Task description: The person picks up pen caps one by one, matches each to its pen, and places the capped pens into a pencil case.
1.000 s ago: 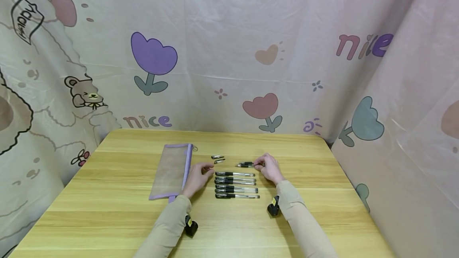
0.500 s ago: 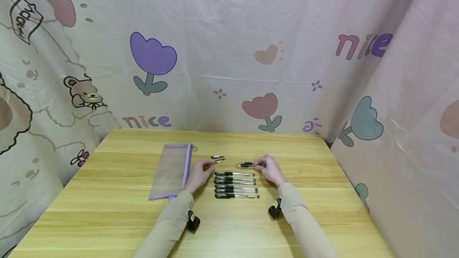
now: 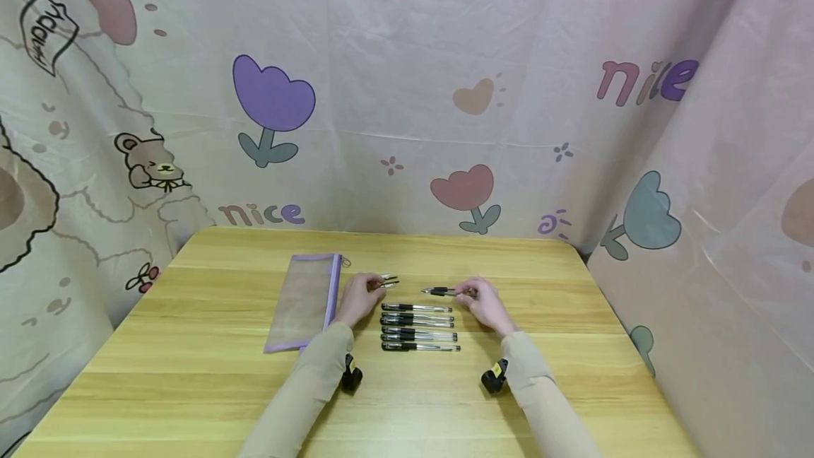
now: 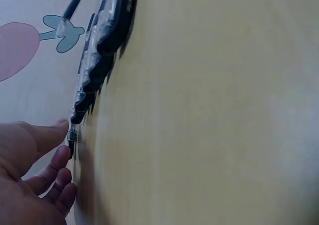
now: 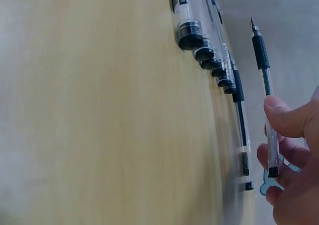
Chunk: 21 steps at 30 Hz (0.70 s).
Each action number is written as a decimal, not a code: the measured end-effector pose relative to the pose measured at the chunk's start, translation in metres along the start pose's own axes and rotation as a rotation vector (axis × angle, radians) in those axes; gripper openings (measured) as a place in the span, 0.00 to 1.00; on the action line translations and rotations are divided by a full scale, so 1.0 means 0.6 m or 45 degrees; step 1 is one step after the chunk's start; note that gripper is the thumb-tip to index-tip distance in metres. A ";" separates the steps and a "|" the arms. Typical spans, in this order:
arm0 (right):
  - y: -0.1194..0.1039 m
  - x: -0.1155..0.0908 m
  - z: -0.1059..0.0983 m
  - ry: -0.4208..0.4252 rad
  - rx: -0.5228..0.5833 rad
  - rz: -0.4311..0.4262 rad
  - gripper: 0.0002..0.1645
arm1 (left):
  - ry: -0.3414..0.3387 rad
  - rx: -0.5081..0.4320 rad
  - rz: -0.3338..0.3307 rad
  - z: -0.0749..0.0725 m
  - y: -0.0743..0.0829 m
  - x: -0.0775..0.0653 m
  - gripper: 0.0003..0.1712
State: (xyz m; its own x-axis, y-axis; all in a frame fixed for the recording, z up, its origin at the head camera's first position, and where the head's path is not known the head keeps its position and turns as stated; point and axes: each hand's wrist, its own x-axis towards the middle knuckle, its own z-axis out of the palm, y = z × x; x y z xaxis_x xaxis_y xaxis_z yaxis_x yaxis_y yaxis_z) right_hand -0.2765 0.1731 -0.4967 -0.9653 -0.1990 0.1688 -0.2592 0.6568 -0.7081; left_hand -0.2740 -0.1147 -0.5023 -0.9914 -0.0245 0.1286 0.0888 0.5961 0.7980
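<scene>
My right hand (image 3: 485, 306) pinches an uncapped gel pen (image 5: 260, 53) with a black grip and clear barrel, its tip pointing left and raised in the right wrist view. A second uncapped pen (image 5: 241, 117) lies on the table under it. On the left, my left hand (image 3: 357, 300) reaches two small clear-and-black pen caps (image 3: 391, 284) at the back. Its thumb and index finger (image 4: 61, 155) are at one cap (image 4: 73, 135); whether they grip it is unclear. The hand partly covers both caps in the head view.
Several capped black gel pens (image 3: 420, 347) lie in a row between the hands, nearest the person. A mesh zip pouch (image 3: 302, 302) with purple edging lies flat at the left, beside the left forearm. A printed curtain (image 3: 381, 112) hangs behind the wooden table (image 3: 191, 373).
My left hand has moved forward and slightly right onto the caps. My right hand, holding the pen, has shifted slightly right.
</scene>
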 end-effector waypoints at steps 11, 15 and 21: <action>0.005 -0.014 -0.010 -0.011 0.060 -0.037 0.07 | 0.028 0.047 0.049 0.012 0.000 0.009 0.12; 0.005 -0.016 -0.011 -0.006 0.075 -0.020 0.06 | 0.034 0.058 0.048 0.012 0.000 0.010 0.12; 0.004 -0.019 -0.013 0.001 0.073 -0.010 0.06 | 0.034 0.070 0.032 0.012 0.001 0.010 0.10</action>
State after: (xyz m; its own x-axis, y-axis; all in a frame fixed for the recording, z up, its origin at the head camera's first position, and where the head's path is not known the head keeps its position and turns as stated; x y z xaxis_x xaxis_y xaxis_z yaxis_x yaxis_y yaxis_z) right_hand -0.2661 0.1824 -0.4951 -0.9633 -0.2034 0.1750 -0.2646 0.6126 -0.7448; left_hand -0.2809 -0.1086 -0.5054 -0.9858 -0.0300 0.1650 0.1078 0.6402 0.7606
